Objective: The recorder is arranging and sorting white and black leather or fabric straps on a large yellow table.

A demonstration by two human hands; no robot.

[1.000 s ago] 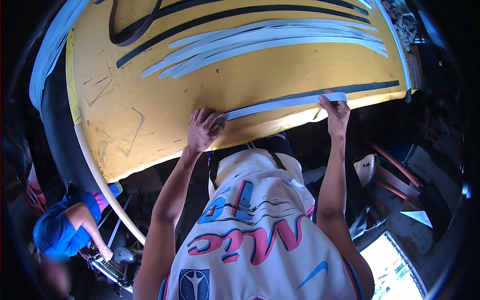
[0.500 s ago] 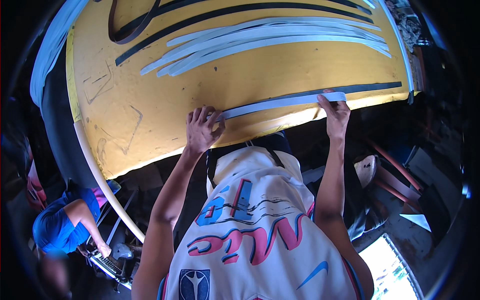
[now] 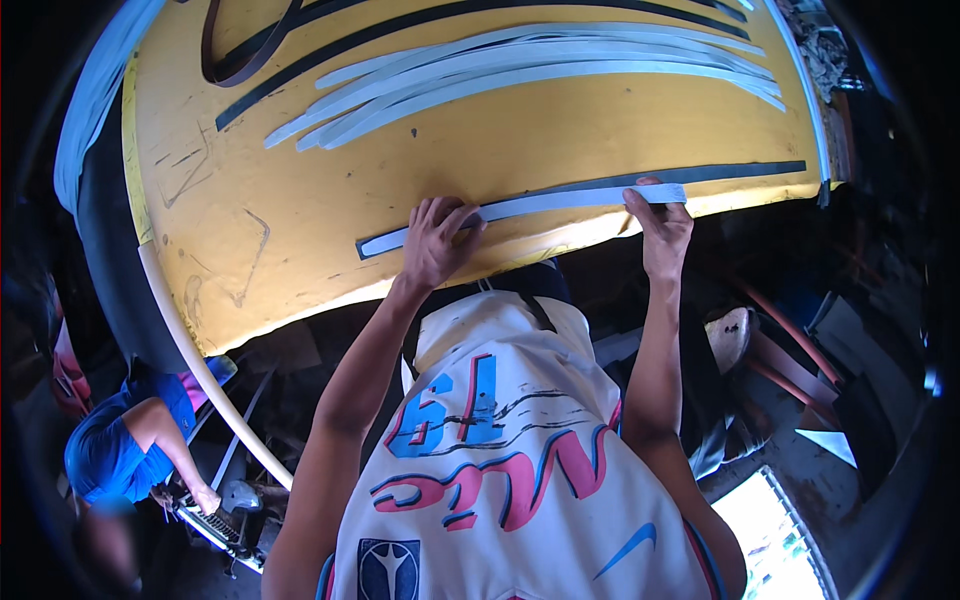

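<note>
A long white strip (image 3: 560, 201) lies along a black strip (image 3: 740, 171) near the close edge of the yellow tabletop. My left hand (image 3: 437, 245) bears down on the white strip with bent fingers, the thumb toward the right; the strip's left end shows beyond it, lying on the black one. At the right, my right hand (image 3: 664, 232) pinches the white strip between thumb and fingers, where it folds back on itself. The black strip runs on past that hand to the right, bare on top.
Several loose white strips (image 3: 540, 75) lie farther back, with a black strip (image 3: 400, 55) and a curled brown strap (image 3: 245, 75) behind them. White material (image 3: 95, 110) hangs by the left edge. At lower left, a person in blue (image 3: 125, 440) works at a machine.
My left hand has slid rightward along the white strip, uncovering its left end on the black strip. My right hand keeps its pinch and has shifted slightly left.
</note>
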